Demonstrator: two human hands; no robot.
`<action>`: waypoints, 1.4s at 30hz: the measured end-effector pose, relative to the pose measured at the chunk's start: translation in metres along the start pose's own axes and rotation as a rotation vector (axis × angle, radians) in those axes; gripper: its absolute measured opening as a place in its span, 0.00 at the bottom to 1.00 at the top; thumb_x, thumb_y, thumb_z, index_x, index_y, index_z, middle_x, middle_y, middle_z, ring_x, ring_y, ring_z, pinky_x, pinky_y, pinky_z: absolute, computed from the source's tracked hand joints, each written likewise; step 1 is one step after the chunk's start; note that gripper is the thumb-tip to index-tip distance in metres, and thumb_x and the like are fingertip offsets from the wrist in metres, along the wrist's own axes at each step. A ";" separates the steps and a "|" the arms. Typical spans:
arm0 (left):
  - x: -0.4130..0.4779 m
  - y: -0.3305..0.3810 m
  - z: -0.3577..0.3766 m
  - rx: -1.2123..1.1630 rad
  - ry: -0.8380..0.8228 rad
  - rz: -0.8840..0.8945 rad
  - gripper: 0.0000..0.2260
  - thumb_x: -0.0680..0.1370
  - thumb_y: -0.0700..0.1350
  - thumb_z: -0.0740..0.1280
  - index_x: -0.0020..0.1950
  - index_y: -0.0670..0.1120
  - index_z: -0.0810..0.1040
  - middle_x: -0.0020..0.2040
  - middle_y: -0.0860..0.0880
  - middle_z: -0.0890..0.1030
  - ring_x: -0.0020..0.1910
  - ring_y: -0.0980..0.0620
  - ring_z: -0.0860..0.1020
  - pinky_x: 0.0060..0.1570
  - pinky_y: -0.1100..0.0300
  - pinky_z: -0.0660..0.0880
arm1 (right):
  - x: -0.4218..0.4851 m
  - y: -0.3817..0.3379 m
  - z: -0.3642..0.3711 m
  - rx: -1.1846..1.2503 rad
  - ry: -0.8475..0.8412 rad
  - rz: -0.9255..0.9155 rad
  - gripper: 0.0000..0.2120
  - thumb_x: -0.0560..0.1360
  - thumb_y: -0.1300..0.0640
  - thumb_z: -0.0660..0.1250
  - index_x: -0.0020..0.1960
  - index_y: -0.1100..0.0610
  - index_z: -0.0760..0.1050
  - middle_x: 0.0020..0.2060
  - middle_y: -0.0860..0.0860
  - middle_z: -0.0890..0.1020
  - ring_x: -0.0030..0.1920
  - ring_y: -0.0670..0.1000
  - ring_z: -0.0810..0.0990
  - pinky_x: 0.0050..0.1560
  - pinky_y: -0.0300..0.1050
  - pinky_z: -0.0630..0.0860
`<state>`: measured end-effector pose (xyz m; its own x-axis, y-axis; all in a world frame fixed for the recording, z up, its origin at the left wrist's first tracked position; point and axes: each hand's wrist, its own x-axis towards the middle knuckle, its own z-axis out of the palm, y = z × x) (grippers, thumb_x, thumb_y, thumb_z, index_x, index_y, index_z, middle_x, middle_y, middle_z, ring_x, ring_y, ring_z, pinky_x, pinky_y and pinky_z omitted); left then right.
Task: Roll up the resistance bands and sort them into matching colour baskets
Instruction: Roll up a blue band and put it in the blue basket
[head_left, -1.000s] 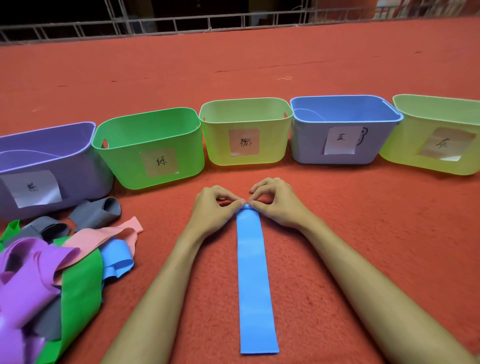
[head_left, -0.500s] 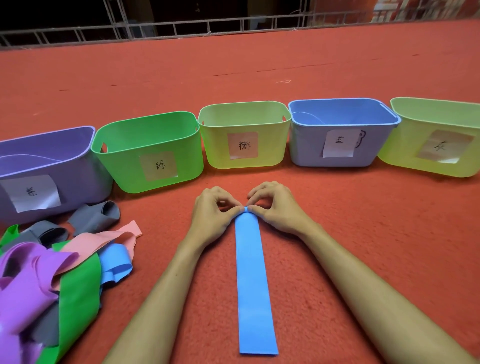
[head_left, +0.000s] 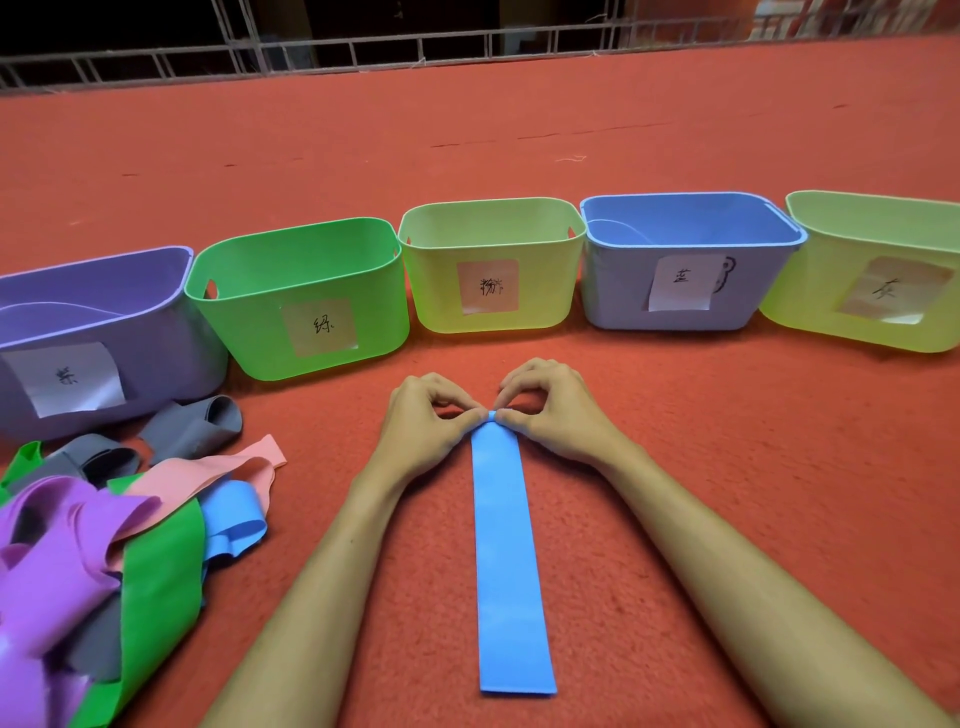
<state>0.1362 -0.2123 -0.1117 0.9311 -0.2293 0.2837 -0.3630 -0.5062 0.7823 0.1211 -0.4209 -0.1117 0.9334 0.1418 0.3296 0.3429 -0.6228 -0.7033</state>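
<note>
A blue resistance band (head_left: 506, 561) lies flat on the red carpet, running from near me toward the baskets. My left hand (head_left: 426, 421) and my right hand (head_left: 553, 410) pinch its far end, which is curled into a small tight fold between my fingertips. Five labelled baskets stand in a row beyond: purple (head_left: 171, 332), green (head_left: 249, 317), a yellow-green one (head_left: 436, 280), blue (head_left: 618, 291) and another yellow-green one (head_left: 810, 301).
A loose pile of bands lies at the left: purple (head_left: 57, 561), green (head_left: 156, 587), pink (head_left: 208, 473), blue (head_left: 234, 519) and grey (head_left: 192, 426). A metal railing (head_left: 363, 52) runs along the far edge of the carpet.
My hands stay at the far end of the blue band, fingertips drawn closer together on the small fold. The view has shifted slightly.
</note>
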 end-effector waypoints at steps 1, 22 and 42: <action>0.000 0.000 0.000 -0.006 0.000 -0.006 0.04 0.70 0.47 0.81 0.40 0.55 0.88 0.43 0.56 0.85 0.46 0.60 0.83 0.49 0.59 0.80 | 0.000 0.000 0.000 0.005 0.009 0.001 0.06 0.71 0.56 0.78 0.40 0.45 0.85 0.47 0.41 0.84 0.53 0.42 0.79 0.57 0.39 0.70; -0.003 0.005 0.001 -0.002 0.087 0.072 0.02 0.74 0.47 0.79 0.46 0.54 0.89 0.42 0.57 0.86 0.44 0.59 0.80 0.42 0.72 0.71 | 0.002 0.003 0.006 -0.045 0.117 -0.135 0.01 0.74 0.57 0.75 0.43 0.53 0.85 0.46 0.46 0.84 0.51 0.48 0.81 0.56 0.49 0.75; -0.003 0.004 0.000 -0.014 0.013 -0.014 0.05 0.70 0.47 0.81 0.41 0.56 0.89 0.39 0.56 0.84 0.37 0.62 0.78 0.40 0.67 0.70 | 0.000 0.002 0.003 -0.033 0.006 -0.067 0.05 0.73 0.56 0.76 0.42 0.46 0.84 0.44 0.42 0.84 0.50 0.45 0.79 0.56 0.44 0.72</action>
<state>0.1317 -0.2133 -0.1099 0.9366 -0.2115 0.2793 -0.3491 -0.4973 0.7943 0.1219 -0.4195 -0.1152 0.9077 0.1793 0.3795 0.4011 -0.6367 -0.6586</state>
